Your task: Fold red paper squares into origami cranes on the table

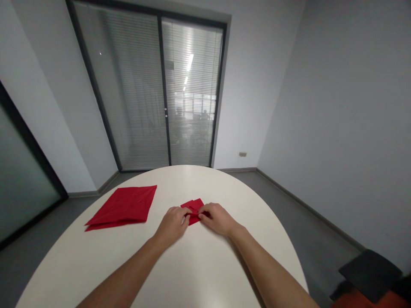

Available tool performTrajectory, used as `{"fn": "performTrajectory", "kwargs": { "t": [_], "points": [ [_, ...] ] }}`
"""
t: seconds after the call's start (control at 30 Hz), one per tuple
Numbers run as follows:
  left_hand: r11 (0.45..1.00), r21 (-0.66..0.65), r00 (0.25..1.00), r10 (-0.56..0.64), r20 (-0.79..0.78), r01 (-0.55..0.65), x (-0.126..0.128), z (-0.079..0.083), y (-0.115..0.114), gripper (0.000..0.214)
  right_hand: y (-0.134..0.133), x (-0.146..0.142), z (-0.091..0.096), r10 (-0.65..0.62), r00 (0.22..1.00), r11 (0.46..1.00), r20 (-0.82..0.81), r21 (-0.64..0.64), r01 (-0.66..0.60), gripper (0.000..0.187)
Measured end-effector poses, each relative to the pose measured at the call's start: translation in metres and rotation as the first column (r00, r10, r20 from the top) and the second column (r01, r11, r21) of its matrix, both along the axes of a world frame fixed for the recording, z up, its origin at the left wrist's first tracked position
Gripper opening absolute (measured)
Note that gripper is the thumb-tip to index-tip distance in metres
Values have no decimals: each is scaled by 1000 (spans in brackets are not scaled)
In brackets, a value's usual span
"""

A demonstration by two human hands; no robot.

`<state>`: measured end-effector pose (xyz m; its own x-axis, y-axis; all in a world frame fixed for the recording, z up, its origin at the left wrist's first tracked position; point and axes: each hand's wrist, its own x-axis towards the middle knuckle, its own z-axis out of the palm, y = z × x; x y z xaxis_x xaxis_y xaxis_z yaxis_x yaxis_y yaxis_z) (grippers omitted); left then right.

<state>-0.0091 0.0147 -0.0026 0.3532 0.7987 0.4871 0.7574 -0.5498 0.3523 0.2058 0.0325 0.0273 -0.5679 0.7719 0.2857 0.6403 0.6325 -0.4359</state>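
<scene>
A small folded red sheet (194, 206) lies near the middle of the table; whether it is paper or thin cloth I cannot tell. My left hand (174, 223) pinches its left side, thumb and fingers closed on it. On the opposite side, my right hand (215, 217) grips the same sheet between thumb and fingertips. Part of the sheet is hidden beneath the fingers, and its far corners stick out beyond both hands. A larger red sheet (123, 205), folded in layers, rests flat to the left, apart from my hands.
The round white table (189, 273) has its curved far edge a little beyond my hands. Behind it stand glass panels with blinds (141, 98). A dark chair (370, 273) is at the lower right, beside the table.
</scene>
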Motion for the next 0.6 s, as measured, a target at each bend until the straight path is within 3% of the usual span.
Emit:
{"fn": "performTrajectory", "kwargs": {
  "t": [0.37,0.6],
  "points": [
    [998,-9,998,70,8,-70,0,-2,4,25,5,0,-8,-19,1000,999,14,33,18,23],
    [998,58,999,-23,39,21,-2,-6,6,42,4,-6,-13,-30,998,999,-49,10,30,32]
  ]
}}
